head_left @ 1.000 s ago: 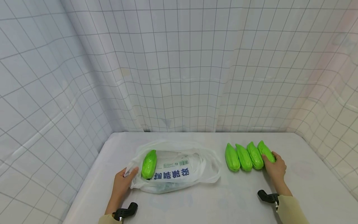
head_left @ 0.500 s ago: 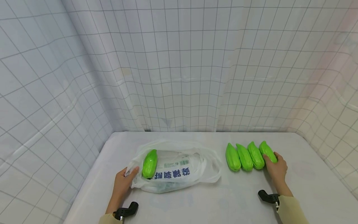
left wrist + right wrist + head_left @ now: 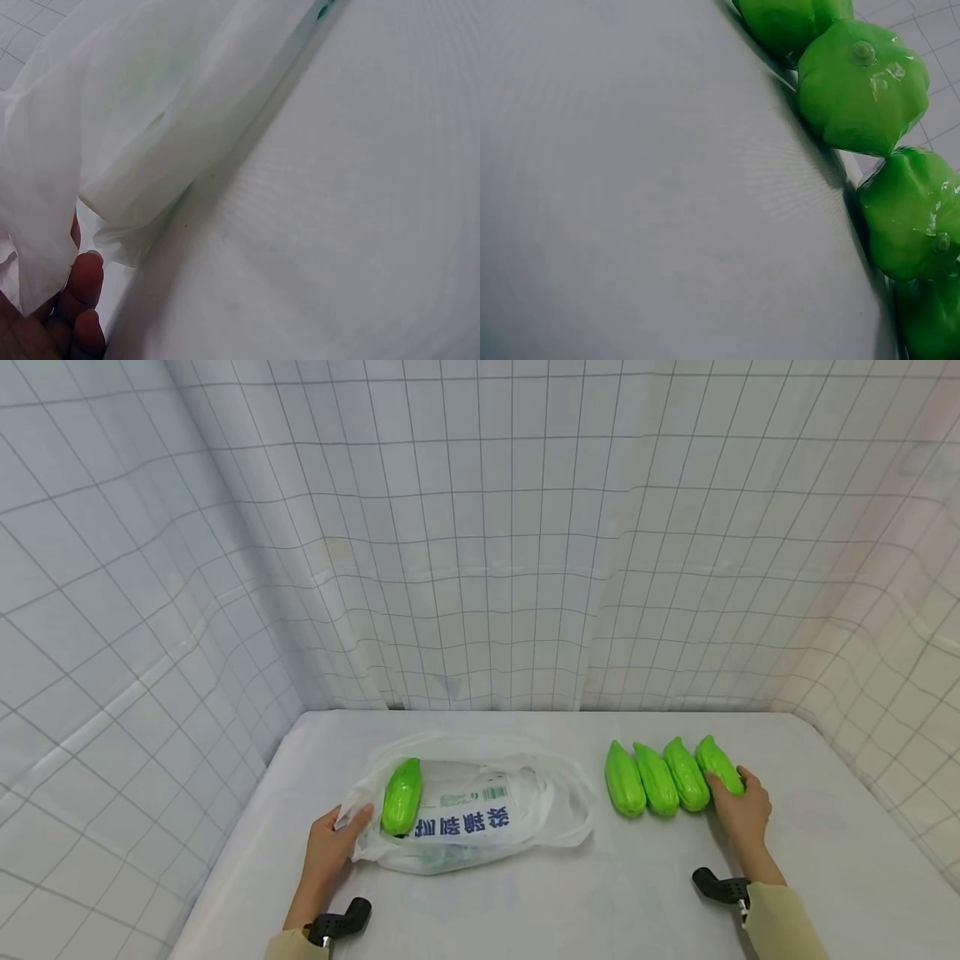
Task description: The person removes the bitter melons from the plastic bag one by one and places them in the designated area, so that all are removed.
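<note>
Little has moved since a second ago: both my hands sit where they were, and only the view has crept a touch. From the left, my left hand [image 3: 330,843] pinches the near-left rim of the white plastic bag [image 3: 480,827], thumb on top of the film; the left wrist view shows my fingertips [image 3: 84,289] curled under a fold of it. That bag lies slack on the white table [image 3: 615,893], mouth gaping toward the back, blue print on its flank. One green plastic gourd [image 3: 401,796] rests inside at the bag's left end, just beside my thumb.

Well apart to the right, four more green gourds stand in a tight row, touching flank to flank. My right hand [image 3: 738,814] curls round the near end of the rightmost gourd [image 3: 718,765], fingers closed on it, the fruit not yet off the table. The right wrist view shows the glossy, ribbed butts of its neighbours [image 3: 862,86] hard against each other.

My judgement: these are hollow moulded toys, light and stiff, with a slick shine that could slide under a loose hold. Their ribs give purchase, so I would clasp across the thick middle rather than the tapered tip. The bag is thin, limp and prone to collapse, best held by its rim.
</note>
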Motion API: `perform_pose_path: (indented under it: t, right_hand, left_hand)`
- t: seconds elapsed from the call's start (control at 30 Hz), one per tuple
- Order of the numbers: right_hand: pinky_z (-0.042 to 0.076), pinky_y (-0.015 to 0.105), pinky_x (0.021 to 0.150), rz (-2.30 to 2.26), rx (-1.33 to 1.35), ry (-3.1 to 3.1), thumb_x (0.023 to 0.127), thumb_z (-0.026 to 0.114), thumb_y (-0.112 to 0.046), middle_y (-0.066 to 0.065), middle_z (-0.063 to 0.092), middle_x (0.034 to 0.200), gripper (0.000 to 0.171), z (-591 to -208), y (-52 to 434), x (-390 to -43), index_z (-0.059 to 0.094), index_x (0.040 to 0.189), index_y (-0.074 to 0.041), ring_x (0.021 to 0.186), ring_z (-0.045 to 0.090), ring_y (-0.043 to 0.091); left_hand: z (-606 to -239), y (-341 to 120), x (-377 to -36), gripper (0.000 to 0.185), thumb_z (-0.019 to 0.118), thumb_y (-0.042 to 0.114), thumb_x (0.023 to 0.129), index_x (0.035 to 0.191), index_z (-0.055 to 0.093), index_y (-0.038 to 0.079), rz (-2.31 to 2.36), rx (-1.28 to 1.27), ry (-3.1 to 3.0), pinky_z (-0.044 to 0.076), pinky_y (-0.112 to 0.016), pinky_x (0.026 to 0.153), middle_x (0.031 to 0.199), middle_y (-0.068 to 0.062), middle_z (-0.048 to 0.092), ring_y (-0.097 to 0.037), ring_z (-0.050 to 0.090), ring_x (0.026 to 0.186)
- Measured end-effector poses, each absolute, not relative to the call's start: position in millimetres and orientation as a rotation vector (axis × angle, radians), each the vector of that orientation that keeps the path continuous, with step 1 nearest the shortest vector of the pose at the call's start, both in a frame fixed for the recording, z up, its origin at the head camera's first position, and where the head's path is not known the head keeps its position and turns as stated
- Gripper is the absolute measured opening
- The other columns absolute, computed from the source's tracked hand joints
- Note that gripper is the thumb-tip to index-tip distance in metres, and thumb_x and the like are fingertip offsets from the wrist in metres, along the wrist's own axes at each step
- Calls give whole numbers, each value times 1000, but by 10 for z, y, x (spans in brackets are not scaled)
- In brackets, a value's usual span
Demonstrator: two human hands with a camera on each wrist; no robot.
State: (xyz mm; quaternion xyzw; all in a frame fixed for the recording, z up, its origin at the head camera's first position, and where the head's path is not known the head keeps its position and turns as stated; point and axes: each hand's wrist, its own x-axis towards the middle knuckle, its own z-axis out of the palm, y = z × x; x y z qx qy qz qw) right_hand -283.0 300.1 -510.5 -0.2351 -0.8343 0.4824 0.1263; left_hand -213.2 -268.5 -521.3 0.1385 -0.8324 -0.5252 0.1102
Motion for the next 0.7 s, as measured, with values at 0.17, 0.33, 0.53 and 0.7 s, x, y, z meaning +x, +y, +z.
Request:
perform_pose_path:
  t: [0.17, 0.33, 0.53, 0.7]
  right_hand:
    - [19, 59, 101, 1398, -684, -2429, 92, 45, -44, 32, 25, 141, 74, -5102, 2999, -2829, 19, 144, 2, 129, 19, 48]
    - [19, 59, 100, 1362, -695, -2423, 92, 47, -43, 32, 27, 139, 73, -5125, 3011, -2845, 21, 144, 2, 128, 20, 48]
    - [20, 58, 99, 1328, -692, -2413, 91, 48, -43, 32, 32, 136, 74, -5137, 3033, -2843, 22, 143, 3, 126, 22, 49]
    - [21, 57, 98, 1337, -702, -2407, 91, 48, -44, 32, 32, 136, 75, -5116, 3031, -2825, 22, 144, 2, 125, 22, 49]
  left_hand:
    - [-5205, -2679, -2132, 49, 63, 43, 85, 111, 64, 1, -1542, 411, -2440, 43, -23, 69, 97, -11, 67, -11, 54, 77]
    - [-5192, -2674, -2133, 52, 63, 45, 85, 112, 63, 1, -1561, 414, -2446, 44, -23, 70, 99, -12, 66, -11, 54, 78]
    - [-5203, -2681, -2141, 52, 63, 45, 85, 112, 63, 1, -1574, 408, -2443, 44, -23, 69, 97, -12, 66, -12, 54, 76]
    - [-5223, -2690, -2139, 52, 63, 46, 85, 112, 63, 2, -1567, 412, -2448, 44, -23, 69, 96, -11, 66, -12, 54, 76]
